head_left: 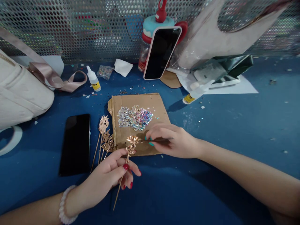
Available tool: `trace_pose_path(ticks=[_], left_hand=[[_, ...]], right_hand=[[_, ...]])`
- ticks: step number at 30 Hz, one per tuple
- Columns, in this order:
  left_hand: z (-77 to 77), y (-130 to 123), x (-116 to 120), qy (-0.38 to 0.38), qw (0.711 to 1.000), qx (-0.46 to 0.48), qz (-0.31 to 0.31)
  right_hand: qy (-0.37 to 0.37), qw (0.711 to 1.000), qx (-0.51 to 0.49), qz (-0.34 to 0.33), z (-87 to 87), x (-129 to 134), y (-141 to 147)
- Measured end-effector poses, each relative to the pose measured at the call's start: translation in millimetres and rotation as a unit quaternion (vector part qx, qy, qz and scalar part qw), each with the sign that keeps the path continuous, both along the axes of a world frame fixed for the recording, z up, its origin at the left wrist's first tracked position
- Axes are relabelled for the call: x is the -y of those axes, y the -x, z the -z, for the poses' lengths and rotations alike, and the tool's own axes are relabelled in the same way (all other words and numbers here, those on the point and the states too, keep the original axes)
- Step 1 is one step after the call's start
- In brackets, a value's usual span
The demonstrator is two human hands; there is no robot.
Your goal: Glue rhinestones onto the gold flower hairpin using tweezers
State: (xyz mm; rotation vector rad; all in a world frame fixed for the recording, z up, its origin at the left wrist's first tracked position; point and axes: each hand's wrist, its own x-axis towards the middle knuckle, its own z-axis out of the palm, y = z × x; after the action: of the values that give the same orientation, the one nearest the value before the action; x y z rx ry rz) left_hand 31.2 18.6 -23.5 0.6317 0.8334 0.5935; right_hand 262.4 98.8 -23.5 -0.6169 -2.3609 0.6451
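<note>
My left hand pinches the stem of a gold flower hairpin between thumb and fingers. The flower end points up and away, over the near part of a cardboard piece; the stem slants down toward me. In my right hand is a pair of thin tweezers. Their tip points left and is right beside the flower; whether it touches cannot be made out. Glittering small gems lie in a pile on the cardboard, just beyond both hands. More gold hairpins lie at its left edge.
A black phone lies left of the hairpins. Glue bottles stand behind and at right. Farther back are an upright phone, a red-handled cup and a plastic packet. Bags and a tape roll flank the left.
</note>
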Motion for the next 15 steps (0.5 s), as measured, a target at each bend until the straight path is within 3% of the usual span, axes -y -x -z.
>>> trace_pose_path(ticks=[6, 15], left_hand=[[-2.9, -0.5, -0.9, 0.006, 1.000, -0.007, 0.002], [0.6, 0.0, -0.1, 0.006, 1.000, 0.003, -0.001]], right_hand=[[0.063, 0.997, 0.016, 0.035, -0.7, -1.1, -2.1], [0.055, 0.998, 0.014, 0.023, -0.4, -1.8, -1.3]])
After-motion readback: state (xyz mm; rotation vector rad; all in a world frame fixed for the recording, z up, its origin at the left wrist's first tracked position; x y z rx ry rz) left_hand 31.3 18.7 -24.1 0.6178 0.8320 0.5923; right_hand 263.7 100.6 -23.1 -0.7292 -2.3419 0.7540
